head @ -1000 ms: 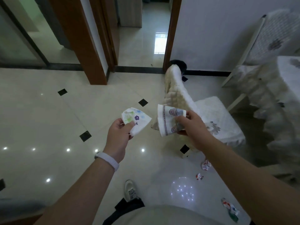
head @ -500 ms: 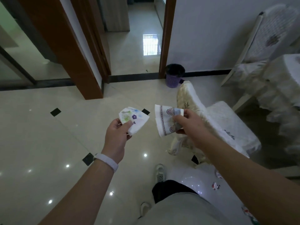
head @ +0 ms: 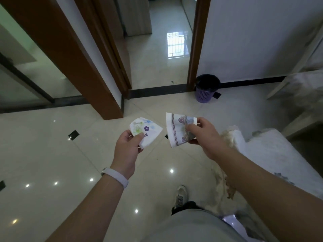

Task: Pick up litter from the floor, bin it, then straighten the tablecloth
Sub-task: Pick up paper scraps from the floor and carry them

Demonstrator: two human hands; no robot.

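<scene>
Head view, stock of one moment.

Item 1: left grip (head: 125, 147), thumb and fingers pinching a flower-printed paper (head: 150, 132). The forearm reaches forward, with a white wristband (head: 116, 177) on the wrist.

Item 2: right grip (head: 204, 135), fingers curled round a purple-bordered paper (head: 175, 131). The paper is held upright, its long edge running 12 to 6 o'clock.

Item 3: bin (head: 207, 89), purple mesh with a dark liner, standing on the floor (head: 52, 154) against the wall by the door frame. It lies at 12 o'clock from the right grip and about 1 o'clock from the left, well apart from both. The right grip is nearer.

Judgement: carrying stage; both papers are yet to be dropped in, right one likely first.
</scene>
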